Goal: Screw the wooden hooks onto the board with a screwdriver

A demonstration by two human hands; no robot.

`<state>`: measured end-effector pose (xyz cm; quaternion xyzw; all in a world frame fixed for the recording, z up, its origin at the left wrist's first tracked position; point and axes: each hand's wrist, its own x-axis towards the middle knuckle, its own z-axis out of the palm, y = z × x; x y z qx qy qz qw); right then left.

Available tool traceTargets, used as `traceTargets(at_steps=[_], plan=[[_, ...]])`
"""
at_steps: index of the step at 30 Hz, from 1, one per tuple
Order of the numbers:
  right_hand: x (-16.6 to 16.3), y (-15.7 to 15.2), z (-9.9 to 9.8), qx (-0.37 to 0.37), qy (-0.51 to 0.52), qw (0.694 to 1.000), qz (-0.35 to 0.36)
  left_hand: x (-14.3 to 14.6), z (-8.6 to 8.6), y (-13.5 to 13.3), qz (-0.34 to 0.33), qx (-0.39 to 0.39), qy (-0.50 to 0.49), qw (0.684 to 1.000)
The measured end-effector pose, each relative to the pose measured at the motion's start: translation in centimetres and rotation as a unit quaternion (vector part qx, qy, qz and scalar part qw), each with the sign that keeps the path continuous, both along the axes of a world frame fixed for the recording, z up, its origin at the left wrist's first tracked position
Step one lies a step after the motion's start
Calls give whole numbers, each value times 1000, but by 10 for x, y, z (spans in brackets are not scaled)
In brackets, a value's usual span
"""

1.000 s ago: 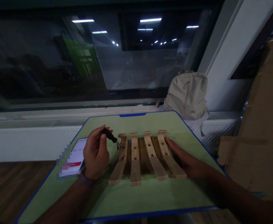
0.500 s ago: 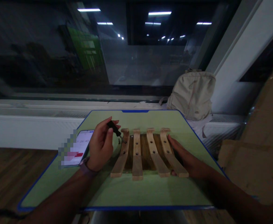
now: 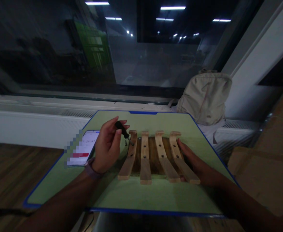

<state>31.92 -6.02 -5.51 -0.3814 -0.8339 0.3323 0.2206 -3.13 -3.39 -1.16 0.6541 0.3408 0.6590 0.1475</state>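
My left hand (image 3: 108,145) is closed round the black handle of a small screwdriver (image 3: 122,129). The screwdriver's tip meets an upper hole in the leftmost strip of a wooden rack (image 3: 138,161). Several pale curved wooden strips with hooked ends lie across the rack's dark brown board (image 3: 152,158), each with dark holes. What sits in the holes is too small to make out. A small dark screw (image 3: 126,142) is just left of the rack. My right hand (image 3: 192,161) grips the rack's right edge, its fingers partly hidden beneath the rightmost strip.
The rack lies on a green table (image 3: 122,199) with a blue rim. A phone (image 3: 84,148) with a lit screen is left of my left hand. Beyond the table, a beige backpack (image 3: 205,96) leans by the window above a white radiator (image 3: 35,129). Cardboard (image 3: 259,167) stands at right.
The whole view has shifted slightly, so the table and rack appear a little further right. The screwdriver remains at the leftmost strip's upper hole, and my right hand keeps its hold.
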Motion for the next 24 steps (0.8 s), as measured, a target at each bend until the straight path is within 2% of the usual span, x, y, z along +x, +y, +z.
traceTargets(at_steps=[4, 7, 9, 11, 14, 20, 24], plan=[[-2, -2, 4, -2, -2, 1000, -3, -7, 0, 1, 60, 41, 62, 995], [-3, -2, 5, -6, 0, 1000, -1, -10, -1, 1, 84, 62, 71, 992], [-2, -1, 4, -11, -1, 1000, -3, -7, -2, 0, 72, 38, 49, 995], [-2, 0, 4, -13, -1, 1000, -2, -3, -4, -1, 34, 11, 16, 999], [-2, 0, 3, -10, 1, 1000, 0, 0, -5, -1, -1, 8, -7, 1000], [-3, -2, 6, -22, -3, 1000, -11, -8, -5, 4, 35, 71, 16, 997], [-3, -2, 7, -30, -12, 999, -8, -4, -2, 1, 34, 30, -11, 999]])
